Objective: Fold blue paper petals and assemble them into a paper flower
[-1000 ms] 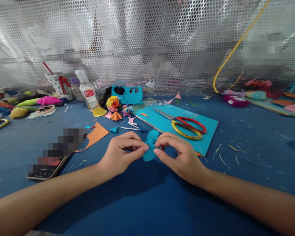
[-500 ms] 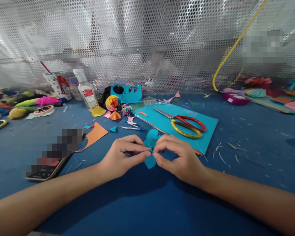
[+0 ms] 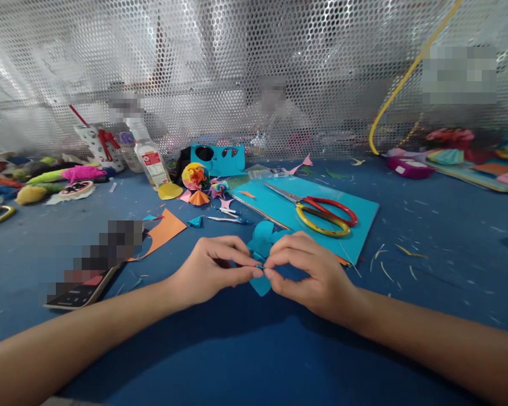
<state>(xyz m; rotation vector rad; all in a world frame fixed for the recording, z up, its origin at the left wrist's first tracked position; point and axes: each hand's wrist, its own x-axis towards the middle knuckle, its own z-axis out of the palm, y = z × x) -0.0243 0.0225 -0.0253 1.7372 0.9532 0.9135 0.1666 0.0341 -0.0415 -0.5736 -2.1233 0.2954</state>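
Between my two hands is a blue paper piece with rounded, petal-like lobes, held just above the blue table. My left hand pinches it from the left with thumb and forefinger. From the right, my right hand pinches the same paper, its fingertips meeting the left ones at a small fold. The fingers hide much of the fold. Scissors with red and yellow handles lie on a stack of blue sheets just beyond my right hand.
Left of my hands lie an orange paper offcut and a partly blurred phone. Farther back stand a glue bottle, a colourful paper ball and a cut blue sheet. A perforated metal panel rises behind the table.
Both hands keep their pinch on the blue paper and have shifted very slightly downward with it. More of its upper lobes now shows between the fingers.
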